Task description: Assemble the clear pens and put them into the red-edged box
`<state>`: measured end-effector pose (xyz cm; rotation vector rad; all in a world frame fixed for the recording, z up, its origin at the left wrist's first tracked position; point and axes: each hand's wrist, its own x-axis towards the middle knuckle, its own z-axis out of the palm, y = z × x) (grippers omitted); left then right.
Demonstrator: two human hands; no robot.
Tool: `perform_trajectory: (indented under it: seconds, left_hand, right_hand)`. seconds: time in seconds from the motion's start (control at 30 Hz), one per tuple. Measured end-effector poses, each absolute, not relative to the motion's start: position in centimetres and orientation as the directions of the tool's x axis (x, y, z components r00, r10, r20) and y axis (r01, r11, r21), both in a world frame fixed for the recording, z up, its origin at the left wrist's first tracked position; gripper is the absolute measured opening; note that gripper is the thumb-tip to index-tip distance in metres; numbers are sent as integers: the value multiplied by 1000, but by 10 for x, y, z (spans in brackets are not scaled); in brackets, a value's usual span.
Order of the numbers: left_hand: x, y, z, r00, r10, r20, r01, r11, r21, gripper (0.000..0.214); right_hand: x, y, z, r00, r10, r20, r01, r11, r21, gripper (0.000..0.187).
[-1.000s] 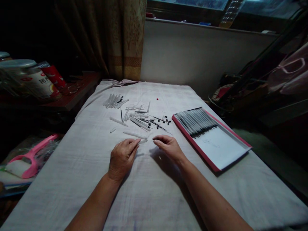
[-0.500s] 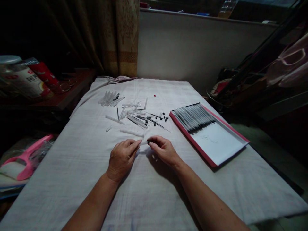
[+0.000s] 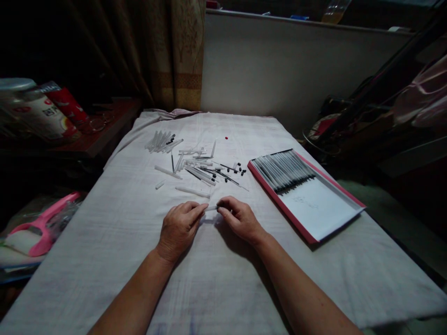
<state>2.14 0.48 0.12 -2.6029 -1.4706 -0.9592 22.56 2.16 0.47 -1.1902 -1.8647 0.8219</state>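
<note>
1. Near the middle of the cloth-covered table [image 3: 139,260], both hands sit close together with a short clear tube [image 3: 210,208] bridging the gap between them.
2. Left hand [image 3: 179,228] rests palm down on the cloth, fingers pressed together, tips pinching the tube's left end.
3. Right hand [image 3: 239,218] is curled, thumb and forefinger pinching the right end. It's too dim to tell if there's anything else in that pinch.
4. Just beyond the hands there's a loose scatter of pen parts [image 3: 199,167]: clear barrels, thin dark refills and little black caps. A tiny red bit [image 3: 226,137] lies farther back.
5. Off to the right is a red-edged tray [image 3: 328,209] with a neat row of pens [image 3: 282,170] lined up at its far end.
6. At the left edge, off the table, there's a pink-handled tool [image 3: 45,223], with some jars [image 3: 35,111] behind it.
</note>
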Motion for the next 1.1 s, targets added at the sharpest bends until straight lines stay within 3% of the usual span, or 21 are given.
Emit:
perform_trajectory:
  seconds: [0.13,0.33,1.1]
  left_hand:
    - [21,5,2,381,774,506,769,-569,291,26]
    - [21,5,1,375,775,508,773,-564,290,25]
    - [20,5,-1,365,794,486,770,-551,323,26]
  right_hand:
    - [226,22,5,-288,934,212,484,333,-809,24]
    - [228,21,5,-298,925,238,469,358,-807,13]
    - [229,21,6,-365,904,223,570,406,-714,17]
